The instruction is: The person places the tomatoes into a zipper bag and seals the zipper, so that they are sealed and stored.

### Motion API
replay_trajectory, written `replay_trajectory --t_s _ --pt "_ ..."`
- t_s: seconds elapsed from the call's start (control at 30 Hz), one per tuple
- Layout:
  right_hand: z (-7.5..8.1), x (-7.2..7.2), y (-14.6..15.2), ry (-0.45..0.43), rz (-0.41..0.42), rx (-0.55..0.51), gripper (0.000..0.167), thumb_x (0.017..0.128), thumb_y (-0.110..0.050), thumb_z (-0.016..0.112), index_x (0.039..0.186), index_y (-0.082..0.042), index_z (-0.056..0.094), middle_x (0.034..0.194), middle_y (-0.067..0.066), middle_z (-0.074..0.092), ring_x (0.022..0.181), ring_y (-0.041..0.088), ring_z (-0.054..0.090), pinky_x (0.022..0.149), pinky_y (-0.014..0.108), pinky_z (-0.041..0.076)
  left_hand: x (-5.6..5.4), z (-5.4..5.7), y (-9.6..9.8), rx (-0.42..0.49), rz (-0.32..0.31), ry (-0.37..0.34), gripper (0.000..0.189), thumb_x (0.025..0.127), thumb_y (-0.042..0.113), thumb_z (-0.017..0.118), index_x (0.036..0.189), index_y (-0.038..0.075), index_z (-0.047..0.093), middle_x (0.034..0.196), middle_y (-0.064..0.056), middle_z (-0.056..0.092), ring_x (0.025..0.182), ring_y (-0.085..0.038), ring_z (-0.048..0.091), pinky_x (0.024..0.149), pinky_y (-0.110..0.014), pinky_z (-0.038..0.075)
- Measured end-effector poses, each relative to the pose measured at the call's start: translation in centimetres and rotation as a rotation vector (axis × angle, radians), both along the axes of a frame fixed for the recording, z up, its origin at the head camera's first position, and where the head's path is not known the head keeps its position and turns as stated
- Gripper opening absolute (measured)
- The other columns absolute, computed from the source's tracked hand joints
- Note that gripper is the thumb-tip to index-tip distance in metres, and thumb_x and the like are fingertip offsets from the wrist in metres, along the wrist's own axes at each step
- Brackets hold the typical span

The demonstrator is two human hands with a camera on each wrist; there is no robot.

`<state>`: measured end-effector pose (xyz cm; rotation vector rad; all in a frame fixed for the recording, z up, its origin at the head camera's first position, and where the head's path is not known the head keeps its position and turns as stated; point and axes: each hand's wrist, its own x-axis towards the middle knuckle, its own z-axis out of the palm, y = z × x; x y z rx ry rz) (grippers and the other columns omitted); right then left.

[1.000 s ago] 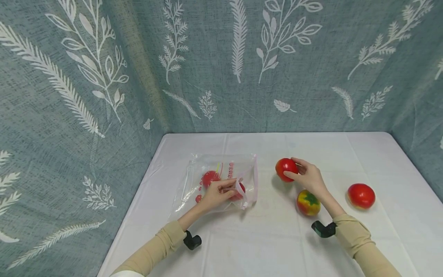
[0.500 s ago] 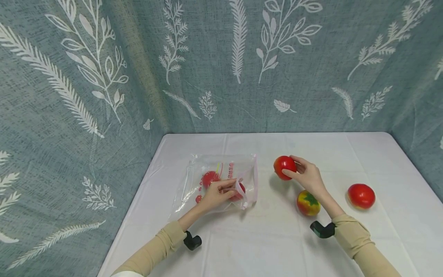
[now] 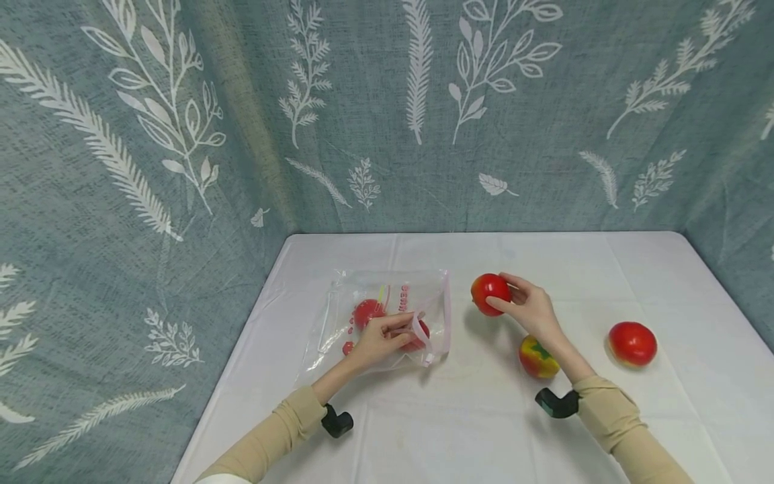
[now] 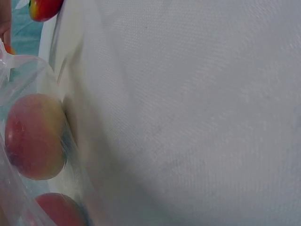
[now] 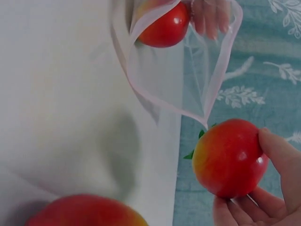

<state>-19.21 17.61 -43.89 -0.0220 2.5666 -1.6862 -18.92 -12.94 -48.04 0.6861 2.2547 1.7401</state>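
Note:
In the head view my left hand [image 3: 377, 341] pinches the mouth of a clear zip bag [image 3: 446, 306] and lifts it open. Two tomatoes lie inside: one at the back [image 3: 367, 311], and another near the mouth [image 5: 164, 26], partly hidden by my fingers. My right hand [image 3: 532, 309] grips a red tomato [image 5: 228, 157] between thumb and fingers, above the tabletop and right of the bag. In the right wrist view this tomato, with green leaves, is just below the bag's pink rim [image 5: 225, 70]. The left wrist view shows bagged tomatoes [image 4: 35, 136] through the plastic.
A yellow-red tomato [image 3: 535, 359] sits under my right forearm. Farther right lies another red tomato [image 3: 631, 343]. A white cloth covers the table [image 3: 435, 423], with a leaf-patterned curtain [image 3: 387, 161] behind and along the sides.
My right hand has carried the tomato a short way left, towards the bag's mouth. The left hand and the bag stay in place.

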Motion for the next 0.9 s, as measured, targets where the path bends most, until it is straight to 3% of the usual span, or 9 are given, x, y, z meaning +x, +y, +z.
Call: replay_trajectory --t_s 0.43,0.9 --pt "-0.3 -0.1 -1.3 -0.003 0.018 -0.010 0.064 0.088 -0.025 0.067 0.142 -0.002 0.040 0.144 0.021 0.043 0.128 0.039 0.048 0.100 0.047 0.047 0.1 0.1 0.1 -0.012 0.010 -0.018 0.045 0.086 0.000 0.065 0.129 -0.007 0.054 0.123 -0.026 0.061 0.107 -0.037 0.063 0.088 -0.028 0.055" --pt "-0.7 0.7 -2.8 0.012 0.053 -0.016 0.063 0.087 -0.023 0.068 0.140 -0.001 0.042 0.144 0.022 0.044 0.128 0.040 0.048 0.101 0.047 0.046 0.3 0.2 -0.1 -0.012 0.002 -0.026 0.044 0.086 -0.002 0.063 0.129 -0.008 0.053 0.123 -0.027 0.060 0.108 -0.039 0.062 0.085 -0.027 0.056"
